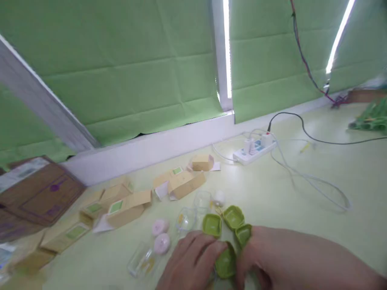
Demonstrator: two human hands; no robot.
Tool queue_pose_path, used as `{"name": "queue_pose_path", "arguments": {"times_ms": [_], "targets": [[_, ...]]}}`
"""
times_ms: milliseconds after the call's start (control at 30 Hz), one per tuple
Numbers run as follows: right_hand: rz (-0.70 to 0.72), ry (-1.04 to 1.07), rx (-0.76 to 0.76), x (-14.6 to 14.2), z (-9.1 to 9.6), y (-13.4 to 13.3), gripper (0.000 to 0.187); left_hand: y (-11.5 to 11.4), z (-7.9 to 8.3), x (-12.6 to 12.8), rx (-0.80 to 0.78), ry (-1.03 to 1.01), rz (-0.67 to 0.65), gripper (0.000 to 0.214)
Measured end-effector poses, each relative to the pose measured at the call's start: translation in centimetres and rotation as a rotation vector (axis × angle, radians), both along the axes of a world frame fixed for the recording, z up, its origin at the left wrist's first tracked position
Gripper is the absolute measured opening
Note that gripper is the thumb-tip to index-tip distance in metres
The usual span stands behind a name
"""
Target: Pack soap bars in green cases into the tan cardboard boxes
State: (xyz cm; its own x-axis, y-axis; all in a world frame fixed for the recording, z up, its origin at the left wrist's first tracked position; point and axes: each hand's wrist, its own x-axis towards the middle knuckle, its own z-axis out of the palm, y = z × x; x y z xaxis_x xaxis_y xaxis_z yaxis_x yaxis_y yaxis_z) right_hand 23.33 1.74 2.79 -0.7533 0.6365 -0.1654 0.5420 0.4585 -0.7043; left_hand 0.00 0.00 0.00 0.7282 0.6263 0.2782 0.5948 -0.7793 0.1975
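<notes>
My left hand [193, 257] is closed at the bottom centre, its fingertips on the rim of a small green square cup [226, 264]. My right hand [255, 251] reaches in from the right, fingers curled down against the other side of that cup; its fingertips are partly hidden. Just beyond are more open green cups of the same kind: one [212, 225] above my left hand, one [233, 216] farther back, and one [243, 233] beside my right wrist. Clear plastic cases [186, 218] and two pale pink round pieces [161, 243] lie left of them. A white round piece [219, 198] sits behind.
Several tan cardboard boxes [130, 207], some with open flaps, lie across the left of the table. A brown carton [39, 193] stands at far left. A white power strip [255, 151] with cables [314, 181] lies at the back, and green tubes [370, 117] at far right.
</notes>
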Motion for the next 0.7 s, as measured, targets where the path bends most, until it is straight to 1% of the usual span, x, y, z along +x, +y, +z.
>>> {"name": "queue_pose_path", "arguments": {"times_ms": [67, 133, 200, 233, 300, 400, 500, 600, 667, 700], "targets": [[0.007, -0.01, -0.012, -0.2, 0.3, 0.0, 0.028, 0.0, -0.8, 0.3, 0.009, -0.007, 0.03, 0.053], [0.008, -0.016, -0.028, -0.3, 0.5, -0.1, 0.027, 0.0, -1.4, 0.7, 0.019, -0.021, 0.064, 0.058], [0.002, -0.01, -0.048, -0.3, 0.5, -0.1, 0.026, -0.1, -1.6, 1.0, 0.058, -0.069, 0.086, 0.054], [-0.003, -0.011, -0.057, -0.4, 0.5, -0.2, 0.026, -0.1, -1.7, 1.2, 0.064, -0.077, 0.101, 0.047], [-0.009, -0.022, -0.077, -0.4, 0.4, -0.2, 0.025, -0.3, -1.7, 1.4, 0.064, -0.072, 0.105, 0.042], [-0.023, -0.019, -0.095, -0.4, -0.1, -0.5, 0.026, -0.6, -1.8, 1.8, 0.054, -0.121, 0.156, 0.045], [-0.059, -0.015, -0.082, 0.0, -0.3, -0.8, 0.024, -1.0, -2.1, 1.9, 0.058, -0.254, 0.224, 0.054], [-0.098, 0.004, -0.134, 1.0, 0.1, -1.1, 0.018, -1.1, -1.4, 1.8, 0.07, -0.368, 0.241, 0.065], [-0.146, 0.092, -0.154, 1.7, 0.6, -1.1, 0.013, -1.1, -0.4, 1.6, 0.1, -0.402, 0.251, 0.068], [-0.168, 0.161, -0.135, 2.0, 0.8, -1.0, 0.012, -1.1, 0.1, 1.5, 0.12, -0.424, 0.274, 0.067]]}}
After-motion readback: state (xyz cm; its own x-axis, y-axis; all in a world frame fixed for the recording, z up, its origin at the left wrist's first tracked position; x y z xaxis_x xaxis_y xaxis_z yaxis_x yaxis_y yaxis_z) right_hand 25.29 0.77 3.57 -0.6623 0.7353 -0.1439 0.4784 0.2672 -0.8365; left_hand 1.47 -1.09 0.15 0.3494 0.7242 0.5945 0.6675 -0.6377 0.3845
